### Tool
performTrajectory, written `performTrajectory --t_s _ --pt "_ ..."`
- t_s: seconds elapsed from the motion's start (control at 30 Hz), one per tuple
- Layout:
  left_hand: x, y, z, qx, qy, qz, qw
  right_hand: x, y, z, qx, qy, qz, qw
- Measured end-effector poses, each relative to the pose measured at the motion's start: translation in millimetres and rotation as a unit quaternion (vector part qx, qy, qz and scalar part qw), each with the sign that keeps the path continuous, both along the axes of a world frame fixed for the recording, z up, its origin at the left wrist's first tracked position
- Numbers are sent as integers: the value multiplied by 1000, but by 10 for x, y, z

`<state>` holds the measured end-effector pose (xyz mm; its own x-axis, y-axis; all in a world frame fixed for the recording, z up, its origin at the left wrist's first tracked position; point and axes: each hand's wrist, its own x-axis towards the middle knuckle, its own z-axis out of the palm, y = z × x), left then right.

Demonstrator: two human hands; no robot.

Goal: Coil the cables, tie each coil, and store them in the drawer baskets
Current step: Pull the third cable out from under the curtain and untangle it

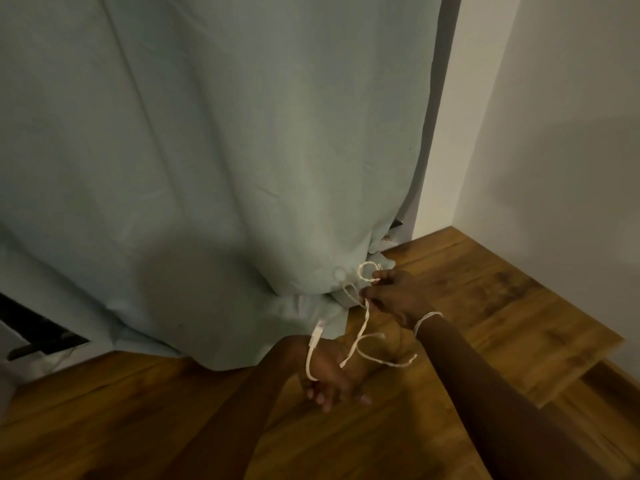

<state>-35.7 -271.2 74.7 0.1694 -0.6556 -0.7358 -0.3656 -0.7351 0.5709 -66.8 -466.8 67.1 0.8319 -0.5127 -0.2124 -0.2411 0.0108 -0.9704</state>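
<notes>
A thin white cable [362, 327] runs in loose loops between my two hands, low over the wooden floor. My right hand [394, 296] pinches the cable's upper loops beside the hem of the curtain. My left hand [329, 379] is palm up below it, fingers curled, and grips a strand whose flat white connector [317, 332] sticks up past my wrist. A frayed-looking end [410, 360] hangs free to the right. A white band [426, 322] circles my right wrist. No drawer or basket is in view.
A pale green curtain [214, 150] fills most of the view and bunches onto the wooden floor [485, 289]. A white wall [554, 133] forms a corner at the right. A dark opening [38, 330] shows at the lower left under the curtain. A floor step [609, 375] drops at the right.
</notes>
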Motion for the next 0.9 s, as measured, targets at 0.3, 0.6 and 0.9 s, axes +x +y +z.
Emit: performTrajectory --t_s 0.3,0.6,0.9 --pt "-37 -68 -550 -216 -26 448 867 -30 46 -333 126 -20 -5 992" --pt "197 -144 -398 -312 -218 454 806 18 119 -276 -450 -148 121 872" --pt "200 -23 -42 -466 158 344 800 144 -50 92 -351 -112 221 903"
